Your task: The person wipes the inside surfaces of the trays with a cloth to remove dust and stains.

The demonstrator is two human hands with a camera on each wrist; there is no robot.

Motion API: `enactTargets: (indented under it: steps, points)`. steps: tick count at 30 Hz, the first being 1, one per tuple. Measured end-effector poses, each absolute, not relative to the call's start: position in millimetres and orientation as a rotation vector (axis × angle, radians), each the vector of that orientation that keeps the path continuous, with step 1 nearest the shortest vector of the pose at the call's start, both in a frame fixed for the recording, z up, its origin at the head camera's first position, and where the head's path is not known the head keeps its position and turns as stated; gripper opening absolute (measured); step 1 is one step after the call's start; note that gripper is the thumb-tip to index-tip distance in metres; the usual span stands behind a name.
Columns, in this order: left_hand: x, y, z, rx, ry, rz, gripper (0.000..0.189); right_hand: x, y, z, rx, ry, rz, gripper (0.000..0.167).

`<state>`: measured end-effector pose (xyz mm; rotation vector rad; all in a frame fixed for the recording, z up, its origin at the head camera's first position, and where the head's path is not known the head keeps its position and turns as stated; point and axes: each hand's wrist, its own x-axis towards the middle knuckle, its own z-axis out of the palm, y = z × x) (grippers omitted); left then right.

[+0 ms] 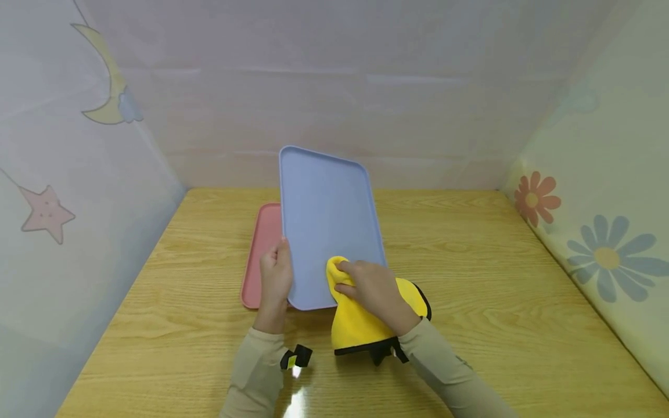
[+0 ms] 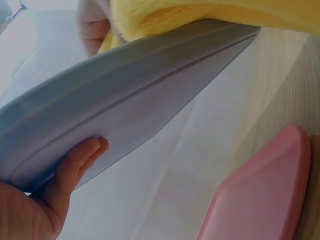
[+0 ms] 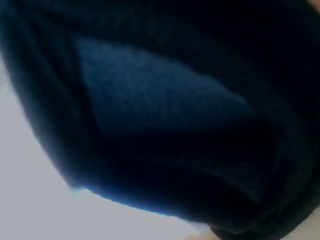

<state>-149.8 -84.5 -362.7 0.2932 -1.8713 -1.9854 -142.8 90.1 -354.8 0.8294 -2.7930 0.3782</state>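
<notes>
My left hand (image 1: 277, 276) grips the left edge of a blue tray (image 1: 329, 203), which is held tilted up above the table. In the left wrist view, fingers (image 2: 75, 162) of that hand curl against the tray's underside. Bunched in my right hand (image 1: 373, 287) is a yellow cloth (image 1: 360, 325) with a black border, lying against the tray's lower right part. The cloth drapes below the hand and out to its right. Dark fabric (image 3: 165, 95) fills most of the right wrist view and hides the hand there.
A pink tray (image 1: 261, 255) lies on the wooden table (image 1: 460, 249), partly covered by the blue tray in the head view. Pale fabric walls printed with a moon (image 1: 107, 75), a star (image 1: 48, 213) and flowers (image 1: 606, 258) enclose the table at the back and sides.
</notes>
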Motion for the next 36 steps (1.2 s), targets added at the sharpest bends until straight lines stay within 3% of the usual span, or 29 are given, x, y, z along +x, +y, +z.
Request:
enactTargets:
  steps: [26,36]
  points:
    - [-150,-94,-360,0.296,-1.876,-1.949,0.037,-167,128,-378,0.499,-3.118,0.286,0.037]
    - [-152,-95,-364,0.264,-1.874,-1.936,0.037,-171,135,-382,0.502,-3.133,0.365,0.043]
